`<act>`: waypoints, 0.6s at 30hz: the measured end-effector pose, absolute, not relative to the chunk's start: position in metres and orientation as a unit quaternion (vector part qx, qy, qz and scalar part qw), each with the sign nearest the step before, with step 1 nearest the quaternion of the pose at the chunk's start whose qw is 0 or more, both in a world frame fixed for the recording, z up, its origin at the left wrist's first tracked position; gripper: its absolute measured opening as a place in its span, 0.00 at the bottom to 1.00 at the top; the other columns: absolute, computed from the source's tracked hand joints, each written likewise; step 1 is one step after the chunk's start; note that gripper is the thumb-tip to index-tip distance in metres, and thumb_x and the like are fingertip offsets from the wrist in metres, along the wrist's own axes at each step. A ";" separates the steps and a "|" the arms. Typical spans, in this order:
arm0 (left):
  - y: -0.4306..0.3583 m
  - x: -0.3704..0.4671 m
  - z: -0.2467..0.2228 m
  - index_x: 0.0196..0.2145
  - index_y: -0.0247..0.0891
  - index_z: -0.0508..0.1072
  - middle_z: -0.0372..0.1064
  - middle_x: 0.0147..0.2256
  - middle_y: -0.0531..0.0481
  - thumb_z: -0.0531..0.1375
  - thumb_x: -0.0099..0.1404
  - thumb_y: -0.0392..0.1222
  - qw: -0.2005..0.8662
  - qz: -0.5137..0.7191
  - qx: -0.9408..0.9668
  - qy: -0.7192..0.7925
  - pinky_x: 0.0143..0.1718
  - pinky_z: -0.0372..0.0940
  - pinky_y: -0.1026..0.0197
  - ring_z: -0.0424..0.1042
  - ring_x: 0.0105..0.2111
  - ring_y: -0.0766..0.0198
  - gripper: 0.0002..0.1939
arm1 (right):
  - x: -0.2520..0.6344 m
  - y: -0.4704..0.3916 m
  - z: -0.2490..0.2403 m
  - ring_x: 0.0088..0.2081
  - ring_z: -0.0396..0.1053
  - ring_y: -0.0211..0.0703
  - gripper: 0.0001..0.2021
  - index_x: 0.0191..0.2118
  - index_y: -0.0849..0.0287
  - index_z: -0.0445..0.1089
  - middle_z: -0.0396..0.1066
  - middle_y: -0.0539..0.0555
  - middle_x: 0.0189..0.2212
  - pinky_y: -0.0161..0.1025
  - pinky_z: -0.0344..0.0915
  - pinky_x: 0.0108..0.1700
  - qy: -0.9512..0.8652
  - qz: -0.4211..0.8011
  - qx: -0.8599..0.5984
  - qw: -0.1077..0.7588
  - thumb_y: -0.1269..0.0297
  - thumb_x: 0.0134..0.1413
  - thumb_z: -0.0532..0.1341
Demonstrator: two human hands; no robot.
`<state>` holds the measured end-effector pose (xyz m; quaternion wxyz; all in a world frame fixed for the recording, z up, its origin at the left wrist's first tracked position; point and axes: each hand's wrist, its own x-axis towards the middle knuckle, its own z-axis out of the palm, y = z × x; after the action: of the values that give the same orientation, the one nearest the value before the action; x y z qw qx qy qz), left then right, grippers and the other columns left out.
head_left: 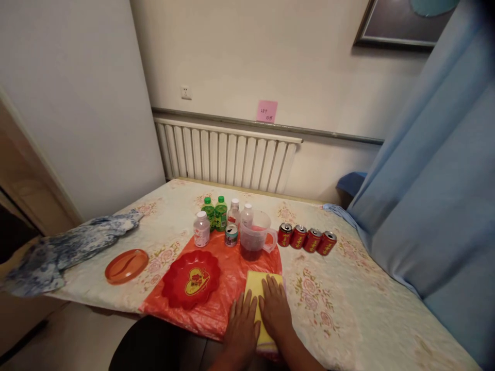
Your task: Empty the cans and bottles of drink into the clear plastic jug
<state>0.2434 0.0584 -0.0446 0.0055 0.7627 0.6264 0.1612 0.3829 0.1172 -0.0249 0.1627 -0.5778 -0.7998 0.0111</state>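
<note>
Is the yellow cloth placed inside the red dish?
No, the yellow cloth lies to the right of the red dish, under the left hand and the right hand.

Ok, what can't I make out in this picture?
Head view:
Folded yellow cloth: partly covered by the left hand and right hand.
Dark-framed wall picture: top cut off by the top edge.
Square pink paper note: handwriting too small.
Long blue fabric curtain: cut off by the right edge.

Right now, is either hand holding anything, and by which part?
Nothing looks gripped: the left hand and right hand rest flat on the yellow cloth.
</note>
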 end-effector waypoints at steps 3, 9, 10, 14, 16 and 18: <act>0.056 0.239 -0.046 0.65 0.42 0.58 0.51 0.67 0.45 0.54 0.59 0.32 0.059 0.169 0.759 0.627 0.63 0.56 0.41 0.54 0.66 0.48 0.36 | 0.385 0.118 -0.028 0.67 0.50 0.52 0.25 0.64 0.64 0.60 0.57 0.61 0.65 0.51 0.44 0.68 -0.807 -0.001 -0.567 0.165 0.63 0.63 0.50; 0.061 0.220 -0.042 0.60 0.36 0.65 0.58 0.64 0.41 0.52 0.64 0.37 0.168 0.276 0.721 0.613 0.65 0.54 0.45 0.56 0.65 0.51 0.27 | 0.387 0.121 -0.036 0.67 0.52 0.54 0.26 0.63 0.65 0.61 0.58 0.61 0.65 0.54 0.48 0.67 -0.815 -0.009 -0.556 0.164 0.64 0.62 0.50; 0.066 0.216 -0.038 0.60 0.34 0.66 0.59 0.63 0.39 0.52 0.65 0.38 0.183 0.306 0.702 0.617 0.65 0.54 0.46 0.57 0.64 0.52 0.26 | 0.387 0.122 -0.038 0.66 0.52 0.54 0.25 0.63 0.65 0.61 0.58 0.61 0.64 0.54 0.48 0.67 -0.815 -0.011 -0.554 0.168 0.64 0.62 0.49; 0.105 0.200 -0.008 0.59 0.28 0.64 0.63 0.60 0.32 0.54 0.62 0.40 0.234 0.428 0.564 0.666 0.64 0.56 0.47 0.62 0.61 0.49 0.28 | 0.388 0.123 -0.046 0.66 0.54 0.54 0.25 0.63 0.63 0.62 0.59 0.61 0.64 0.55 0.48 0.67 -0.814 -0.026 -0.549 0.187 0.62 0.63 0.50; 0.132 0.192 0.009 0.58 0.28 0.63 0.61 0.61 0.31 0.56 0.59 0.39 0.259 0.486 0.496 0.671 0.64 0.55 0.48 0.61 0.62 0.48 0.29 | 0.388 0.124 -0.049 0.65 0.56 0.55 0.24 0.62 0.64 0.63 0.60 0.61 0.63 0.55 0.49 0.66 -0.816 -0.034 -0.544 0.193 0.62 0.63 0.50; 0.160 0.184 0.021 0.59 0.29 0.60 0.58 0.62 0.30 0.58 0.56 0.36 0.258 0.505 0.476 0.672 0.65 0.54 0.48 0.59 0.63 0.48 0.32 | 0.388 0.126 -0.053 0.64 0.57 0.56 0.24 0.61 0.64 0.64 0.62 0.62 0.62 0.56 0.51 0.65 -0.817 -0.045 -0.540 0.199 0.62 0.63 0.51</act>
<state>0.1836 0.1601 0.0209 0.2584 0.4755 0.6721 0.5053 0.3883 0.1256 -0.0533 0.1988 -0.5400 -0.8166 -0.0449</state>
